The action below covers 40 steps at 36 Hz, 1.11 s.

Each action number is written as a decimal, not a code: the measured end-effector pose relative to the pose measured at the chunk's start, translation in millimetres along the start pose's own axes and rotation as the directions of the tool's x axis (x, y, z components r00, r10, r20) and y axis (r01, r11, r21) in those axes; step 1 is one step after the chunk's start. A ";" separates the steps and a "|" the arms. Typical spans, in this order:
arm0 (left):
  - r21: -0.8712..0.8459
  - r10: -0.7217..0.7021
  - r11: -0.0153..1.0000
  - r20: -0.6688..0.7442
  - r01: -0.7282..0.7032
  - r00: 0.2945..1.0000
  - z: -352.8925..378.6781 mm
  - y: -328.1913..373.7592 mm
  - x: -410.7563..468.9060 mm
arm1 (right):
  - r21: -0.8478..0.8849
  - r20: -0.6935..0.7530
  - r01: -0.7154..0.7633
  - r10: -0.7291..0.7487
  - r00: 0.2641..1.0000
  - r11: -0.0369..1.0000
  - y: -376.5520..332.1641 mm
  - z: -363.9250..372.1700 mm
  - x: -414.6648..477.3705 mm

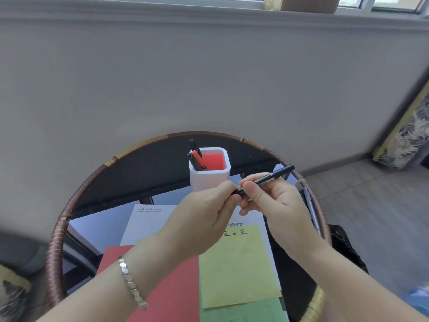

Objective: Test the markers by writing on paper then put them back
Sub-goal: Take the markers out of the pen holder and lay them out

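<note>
Both hands hold one black marker above the papers. My right hand grips its barrel, whose far end points up and to the right. My left hand is closed on its near end; whether that is the cap is hidden by the fingers. Behind the hands stands a white pen holder with a red inside, holding black and red markers. A yellow paper with written marks near its top lies under the hands.
A round glass table with a woven rattan rim bears a red sheet, a green sheet and white paper. The grey wall is close behind. A silver pen lies at the right rim.
</note>
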<state>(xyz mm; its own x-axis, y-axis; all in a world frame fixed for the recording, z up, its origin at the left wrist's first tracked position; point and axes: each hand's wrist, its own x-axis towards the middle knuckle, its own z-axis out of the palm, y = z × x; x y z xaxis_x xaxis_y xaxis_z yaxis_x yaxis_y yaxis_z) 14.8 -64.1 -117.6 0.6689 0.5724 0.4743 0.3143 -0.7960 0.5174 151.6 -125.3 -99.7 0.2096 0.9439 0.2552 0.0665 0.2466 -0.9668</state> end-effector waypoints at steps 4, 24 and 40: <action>-0.039 -0.036 0.999 0.035 0.037 0.999 -2.2 -2.6 -1.2 | -0.022 0.023 0.022 -0.022 0.999 1.000 6.0 -0.9 0.1; -0.230 -0.580 0.785 0.053 0.575 0.813 1.9 -21.7 -20.4 | -0.934 -0.022 -0.088 0.190 0.982 0.345 71.6 -63.4 48.2; 0.065 -0.475 0.880 0.123 0.470 0.872 89.1 -1.4 32.3 | -0.962 0.088 0.017 0.250 0.964 0.271 88.7 -98.6 44.8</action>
<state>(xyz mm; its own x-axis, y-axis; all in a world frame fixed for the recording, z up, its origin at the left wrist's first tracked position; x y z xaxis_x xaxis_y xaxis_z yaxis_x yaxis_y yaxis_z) 96.0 -62.0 -166.4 0.5166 0.8525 0.0802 0.6352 -0.4444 0.6317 263.1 -82.8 -172.9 0.1332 0.9911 0.0035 0.9604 -0.1282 -0.2472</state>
